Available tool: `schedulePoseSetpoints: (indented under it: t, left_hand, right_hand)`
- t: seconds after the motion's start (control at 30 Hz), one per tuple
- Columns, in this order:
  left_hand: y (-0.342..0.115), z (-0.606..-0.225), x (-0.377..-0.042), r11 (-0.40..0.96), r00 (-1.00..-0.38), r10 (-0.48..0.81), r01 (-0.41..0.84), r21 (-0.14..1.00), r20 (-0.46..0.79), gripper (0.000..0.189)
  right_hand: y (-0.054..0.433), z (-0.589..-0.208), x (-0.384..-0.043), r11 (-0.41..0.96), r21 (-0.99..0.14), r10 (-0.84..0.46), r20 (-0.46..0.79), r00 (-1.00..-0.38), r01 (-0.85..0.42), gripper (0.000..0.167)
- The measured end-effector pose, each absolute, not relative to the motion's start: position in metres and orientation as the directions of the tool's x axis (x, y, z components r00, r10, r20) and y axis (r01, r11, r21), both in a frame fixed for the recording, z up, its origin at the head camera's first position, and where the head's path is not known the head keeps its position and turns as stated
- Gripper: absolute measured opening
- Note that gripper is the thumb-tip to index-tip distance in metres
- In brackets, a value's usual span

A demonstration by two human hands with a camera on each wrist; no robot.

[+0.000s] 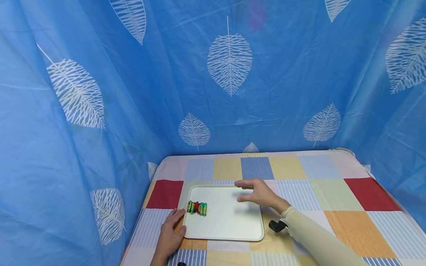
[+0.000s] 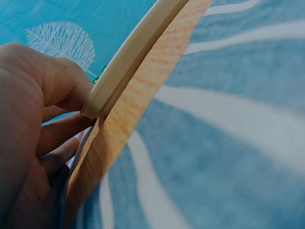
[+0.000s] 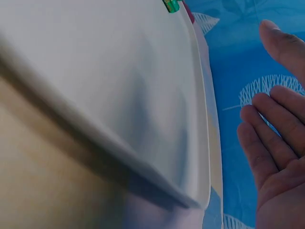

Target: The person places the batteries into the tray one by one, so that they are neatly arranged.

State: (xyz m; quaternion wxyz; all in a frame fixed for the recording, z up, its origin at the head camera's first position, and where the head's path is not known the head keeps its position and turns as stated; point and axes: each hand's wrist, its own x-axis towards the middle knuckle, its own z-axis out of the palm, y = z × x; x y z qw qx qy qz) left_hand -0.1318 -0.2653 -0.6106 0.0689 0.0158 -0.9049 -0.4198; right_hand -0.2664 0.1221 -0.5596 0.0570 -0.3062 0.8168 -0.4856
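Observation:
A white tray (image 1: 229, 221) lies on the table, with a row of small green and red batteries (image 1: 197, 208) near its left side. My left hand (image 1: 170, 234) rests at the tray's left edge, its thumb and fingers right at the rim (image 2: 119, 71) in the left wrist view. Above the tray's right part hovers my right hand (image 1: 257, 191), holding nothing, thumb apart from the straight fingers. In the right wrist view the right palm (image 3: 281, 191) shows bare beside the tray (image 3: 95, 62), and one green battery end (image 3: 171, 5) appears at the top.
A patchwork tablecloth (image 1: 339, 229) covers the table. Blue curtains (image 1: 266, 92) with white leaf prints hang behind it and at both sides. A black object (image 1: 277, 226) sits at the right wrist, beside the tray's right edge.

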Motion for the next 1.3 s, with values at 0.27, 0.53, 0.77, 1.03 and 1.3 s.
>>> schedulePoseSetpoints:
  t: [0.27, 0.53, 0.77, 1.03, 1.3]
  left_hand:
    - [-0.264, -0.608, -0.132, 0.654, -0.992, -0.083, 0.021, 0.757, 0.100, 0.056]
    - [-0.264, -0.608, -0.131, 0.631, -0.993, -0.088, 0.007, 0.776, 0.080, 0.056]
    - [-0.264, -0.609, -0.131, 0.629, -0.992, -0.092, 0.011, 0.777, 0.088, 0.056]
    - [-0.265, -0.607, -0.130, 0.633, -0.993, -0.083, 0.008, 0.774, 0.079, 0.057]
    - [-0.265, -0.609, -0.130, 0.625, -0.991, -0.085, 0.025, 0.780, 0.099, 0.056]
  right_hand:
    - [0.150, -0.563, -0.261, 0.327, -0.847, -0.523, 0.207, -0.827, -0.419, 0.062]
    - [0.174, -0.570, -0.258, 0.306, -0.879, -0.481, 0.190, -0.856, -0.367, 0.063]
    - [0.195, -0.574, -0.254, 0.348, -0.869, -0.456, 0.170, -0.874, -0.351, 0.061]
    - [0.216, -0.581, -0.248, 0.389, -0.855, -0.443, 0.153, -0.883, -0.343, 0.060]
    - [0.231, -0.588, -0.246, 0.459, -0.804, -0.416, 0.182, -0.891, -0.378, 0.058]
